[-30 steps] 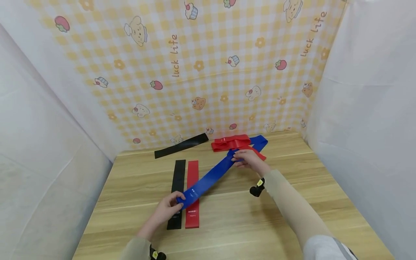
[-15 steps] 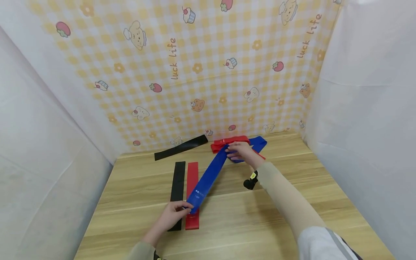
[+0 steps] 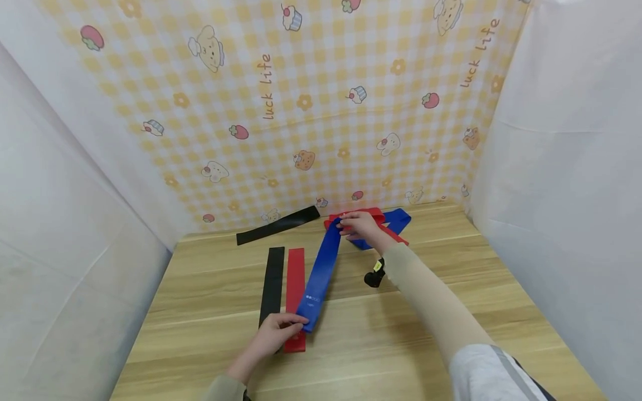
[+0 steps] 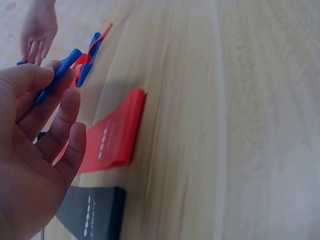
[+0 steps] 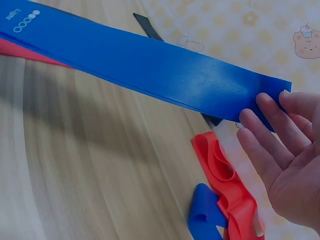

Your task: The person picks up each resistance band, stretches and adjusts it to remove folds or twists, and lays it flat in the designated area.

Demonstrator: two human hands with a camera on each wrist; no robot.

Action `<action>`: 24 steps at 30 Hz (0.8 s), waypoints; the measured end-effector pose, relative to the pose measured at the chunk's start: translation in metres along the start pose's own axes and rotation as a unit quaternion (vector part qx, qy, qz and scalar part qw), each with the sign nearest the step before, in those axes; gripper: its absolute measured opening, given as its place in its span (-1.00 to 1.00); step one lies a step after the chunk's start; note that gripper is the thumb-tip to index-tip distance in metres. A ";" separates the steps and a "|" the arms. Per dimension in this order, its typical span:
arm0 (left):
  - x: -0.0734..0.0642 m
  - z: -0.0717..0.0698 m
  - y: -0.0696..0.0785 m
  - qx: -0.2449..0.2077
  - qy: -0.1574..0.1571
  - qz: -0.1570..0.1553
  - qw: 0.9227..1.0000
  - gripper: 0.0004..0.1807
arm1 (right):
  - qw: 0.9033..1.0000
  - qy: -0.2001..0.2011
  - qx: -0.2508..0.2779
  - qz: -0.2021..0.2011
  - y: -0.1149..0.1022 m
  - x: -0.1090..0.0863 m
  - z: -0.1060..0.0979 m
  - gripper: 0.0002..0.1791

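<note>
A flat blue resistance band (image 3: 323,268) with white print is stretched lengthwise between my two hands, raised above the table. My left hand (image 3: 277,335) pinches its near end between thumb and fingers; in the left wrist view that blue end shows under the thumb. My right hand (image 3: 362,227) pinches the far end, seen also in the right wrist view with the fingertips on the band's edge. Just left of it a red band (image 3: 296,284) lies flat, its near part beneath my left fingers. Beside that lies a black band (image 3: 273,284), partly covered by the left hand.
At the back, a crumpled red band (image 5: 232,195) and another blue band (image 3: 399,221) lie tangled together. A second black band (image 3: 278,225) lies slanted near the patterned back cloth (image 3: 301,128). White cloth walls (image 3: 557,167) stand at both sides of the wooden table (image 3: 401,356).
The blue band has swung from a slant to a more upright line beside the red band. My left hand moved right and slightly nearer; my right hand moved left and away.
</note>
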State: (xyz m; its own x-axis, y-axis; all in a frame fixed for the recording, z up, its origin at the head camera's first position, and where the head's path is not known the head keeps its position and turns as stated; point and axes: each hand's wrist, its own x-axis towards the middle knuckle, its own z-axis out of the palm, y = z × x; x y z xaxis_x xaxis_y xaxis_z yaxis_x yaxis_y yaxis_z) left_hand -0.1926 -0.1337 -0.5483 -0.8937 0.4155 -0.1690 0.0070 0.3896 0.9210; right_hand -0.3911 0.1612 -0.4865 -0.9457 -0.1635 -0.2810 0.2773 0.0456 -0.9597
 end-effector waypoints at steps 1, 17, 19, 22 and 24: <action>0.000 0.002 0.000 0.007 -0.001 0.000 1.000 -0.79 | 1.000 -0.002 0.000 -0.002 -0.001 0.000 0.002 -0.63; -0.006 0.020 0.001 -0.040 -0.036 -0.025 0.998 -0.74 | 1.000 -0.005 -0.011 -0.016 -0.008 0.006 0.024 -0.66; -0.006 0.022 0.001 -0.049 -0.040 -0.027 0.998 -0.74 | 1.000 -0.008 -0.014 -0.019 -0.009 0.007 0.027 -0.67; -0.006 0.024 -0.001 -0.055 -0.042 -0.026 0.997 -0.74 | 0.999 -0.015 -0.020 -0.023 -0.009 0.008 0.030 -0.67; -0.006 0.026 -0.001 -0.057 -0.042 -0.025 0.997 -0.74 | 0.999 -0.020 -0.019 -0.023 -0.008 0.010 0.032 -0.67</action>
State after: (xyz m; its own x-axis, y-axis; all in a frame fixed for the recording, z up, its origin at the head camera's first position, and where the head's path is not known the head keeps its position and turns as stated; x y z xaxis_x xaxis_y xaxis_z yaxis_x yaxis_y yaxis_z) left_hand -0.1754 -0.1156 -0.5572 -0.8506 0.4680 -0.2397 -0.0915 0.3172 0.9439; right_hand -0.3970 0.1280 -0.4814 -0.9497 -0.2056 -0.2363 0.2256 0.0745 -0.9714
